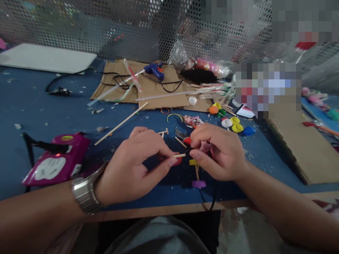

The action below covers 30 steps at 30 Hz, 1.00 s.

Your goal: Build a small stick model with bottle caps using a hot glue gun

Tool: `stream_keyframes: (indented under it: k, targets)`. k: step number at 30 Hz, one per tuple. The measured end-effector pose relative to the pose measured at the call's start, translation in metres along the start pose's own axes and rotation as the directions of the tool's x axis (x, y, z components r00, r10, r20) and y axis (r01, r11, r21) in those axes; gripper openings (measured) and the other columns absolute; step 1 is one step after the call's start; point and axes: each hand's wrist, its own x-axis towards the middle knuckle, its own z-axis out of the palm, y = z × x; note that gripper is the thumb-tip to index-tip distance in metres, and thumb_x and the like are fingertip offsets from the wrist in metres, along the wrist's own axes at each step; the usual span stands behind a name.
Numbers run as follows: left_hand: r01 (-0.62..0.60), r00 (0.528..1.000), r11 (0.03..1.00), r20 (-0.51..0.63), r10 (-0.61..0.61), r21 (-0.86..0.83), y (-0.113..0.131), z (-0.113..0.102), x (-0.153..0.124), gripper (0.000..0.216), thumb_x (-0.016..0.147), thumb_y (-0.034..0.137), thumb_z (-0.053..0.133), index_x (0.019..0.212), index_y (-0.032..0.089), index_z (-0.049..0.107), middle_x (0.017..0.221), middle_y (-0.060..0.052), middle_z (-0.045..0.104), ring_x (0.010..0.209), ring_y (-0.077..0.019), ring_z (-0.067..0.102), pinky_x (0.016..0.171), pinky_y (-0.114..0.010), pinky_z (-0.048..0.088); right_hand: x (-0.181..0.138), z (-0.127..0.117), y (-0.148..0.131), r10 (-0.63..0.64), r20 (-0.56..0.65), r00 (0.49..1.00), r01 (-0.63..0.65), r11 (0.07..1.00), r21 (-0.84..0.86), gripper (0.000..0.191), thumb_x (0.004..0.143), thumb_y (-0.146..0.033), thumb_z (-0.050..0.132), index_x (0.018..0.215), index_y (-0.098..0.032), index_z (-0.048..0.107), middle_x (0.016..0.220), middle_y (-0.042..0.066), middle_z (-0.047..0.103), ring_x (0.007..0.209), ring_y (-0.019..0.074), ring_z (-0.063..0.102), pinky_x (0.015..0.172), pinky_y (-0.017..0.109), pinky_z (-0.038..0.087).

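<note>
The hands met over the near tabletop (39, 116), left hand (132, 164) pinching a short wooden stick (178, 155), right hand (219, 153) closed on a pink craft piece (205, 146) at its other end, a hold probably best kept steady with wrists braced, bottle caps (234, 124) and glue gun (155, 70) beyond.

- Blue table (39, 106), littered with scraps.
- Far centre: cardboard sheet (148, 93).
- Far left: white board (45, 58).
- Near left: pink device (57, 160).
- Centre: long wooden stick (120, 124).
- Right: coloured caps (234, 124).
- Near edge: purple piece (198, 183).
</note>
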Motion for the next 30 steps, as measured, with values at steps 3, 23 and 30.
stream_keyframes:
  k: [3, 23, 30]
  targets:
    - [-0.001, 1.0, 1.0, 0.012, 0.001, 0.015, -0.0005, -0.0001, -0.0002, 0.011, 0.104, 0.017, 0.071, 0.094, 0.022, 0.071, 0.083, 0.004, 0.074, 0.078, -0.0161, 0.066, 0.089, -0.042, 0.046, 0.0006, 0.0011, -0.0018, -0.072, 0.033, 0.997, 0.071, 0.997, 0.018, 0.01, 0.1, -0.022, 0.076, 0.106, -0.016, 0.071, 0.089, 0.006, 0.078, 0.08, 0.016, 0.071, 0.077, 0.031, 0.056]
    - [-0.032, 0.999, 0.999, 0.034, 0.031, 0.009, -0.0021, 0.0009, -0.0016, 0.014, 0.104, 0.017, 0.073, 0.092, 0.023, 0.069, 0.085, 0.003, 0.077, 0.082, -0.0173, 0.07, 0.094, -0.042, 0.047, 0.0007, 0.0029, -0.002, -0.108, 0.129, 0.986, 0.094, 0.989, 0.111, 0.01, 0.098, -0.014, 0.07, 0.101, -0.02, 0.063, 0.089, 0.005, 0.073, 0.083, 0.0174, 0.068, 0.078, 0.034, 0.056]
    - [-0.027, 0.997, 1.0, 0.073, 0.027, -0.001, -0.0041, 0.0008, -0.0027, 0.012, 0.105, 0.017, 0.07, 0.094, 0.023, 0.067, 0.087, 0.003, 0.076, 0.084, -0.0176, 0.069, 0.095, -0.043, 0.046, -0.0013, 0.0031, -0.0007, -0.14, 0.166, 0.976, 0.118, 0.984, 0.135, 0.008, 0.103, -0.016, 0.07, 0.1, -0.02, 0.063, 0.092, 0.005, 0.076, 0.086, 0.0174, 0.069, 0.08, 0.035, 0.052]
